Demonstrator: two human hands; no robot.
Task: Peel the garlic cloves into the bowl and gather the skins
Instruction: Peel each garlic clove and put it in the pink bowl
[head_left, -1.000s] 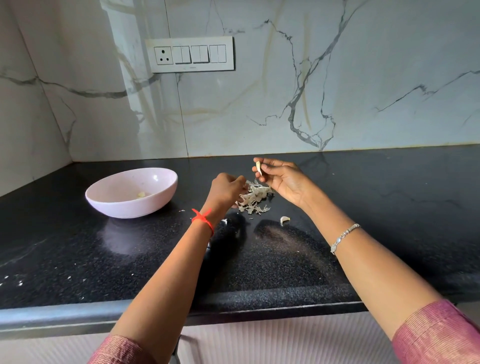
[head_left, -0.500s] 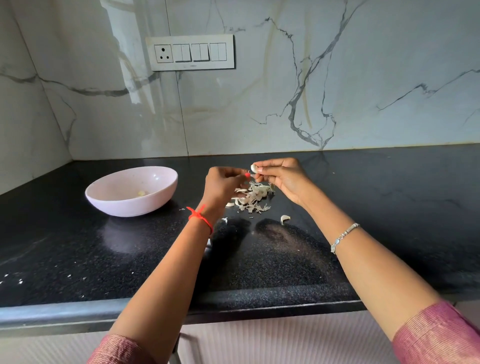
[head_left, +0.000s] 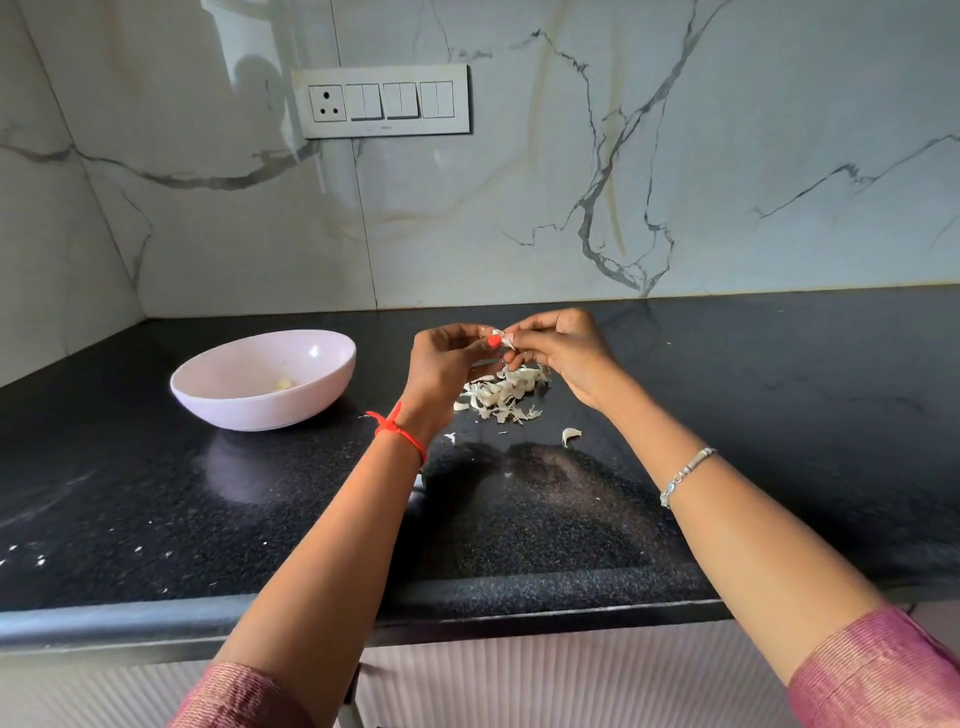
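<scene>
We note both hands meeting just above the skin pile (head_left: 501, 392) on the black countertop (head_left: 779, 415). The left hand (head_left: 447, 364) and right hand (head_left: 563, 353) each pinch the same garlic clove (head_left: 503, 336) between thumb and fingertips, other fingers curled. Left of the pile, well apart, sits the pink bowl (head_left: 249, 410) with one peeled clove (head_left: 283, 383) inside. Near the pile, on its right and towards us, lies a curved white piece (head_left: 570, 435); clove or skin, we cannot tell
</scene>
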